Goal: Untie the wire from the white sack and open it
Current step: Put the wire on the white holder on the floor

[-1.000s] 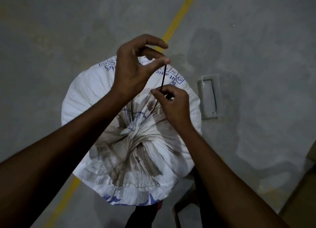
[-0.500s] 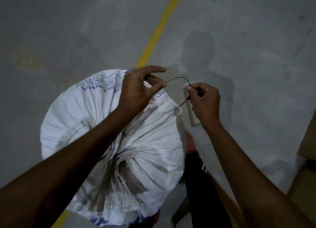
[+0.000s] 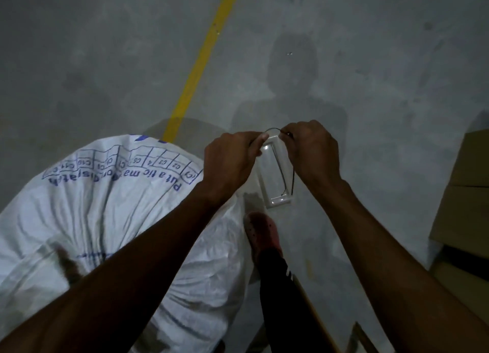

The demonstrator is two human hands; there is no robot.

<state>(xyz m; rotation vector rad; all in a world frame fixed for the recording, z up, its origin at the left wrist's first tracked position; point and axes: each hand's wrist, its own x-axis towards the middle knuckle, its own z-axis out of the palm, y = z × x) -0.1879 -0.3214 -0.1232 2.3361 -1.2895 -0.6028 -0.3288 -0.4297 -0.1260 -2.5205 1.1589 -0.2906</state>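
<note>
The white sack (image 3: 111, 220) with blue print fills the lower left, its mouth still gathered into folds. A thin black wire (image 3: 274, 129) is clear of the sack and stretches between my two hands. My left hand (image 3: 232, 158) pinches one end just right of the sack's upper edge. My right hand (image 3: 312, 151) pinches the other part, and a loose tail of wire hangs below it. Both hands hover above a small white tray (image 3: 275, 178) on the floor.
The floor is grey concrete with a yellow painted line (image 3: 203, 61) running up from the sack. My foot in a reddish shoe (image 3: 263, 231) stands beside the sack. Cardboard boxes (image 3: 465, 202) sit at the right edge.
Both hands carried the wire off the top of the sack to the right, over the white tray. The view swung right, so the sack now lies lower left.
</note>
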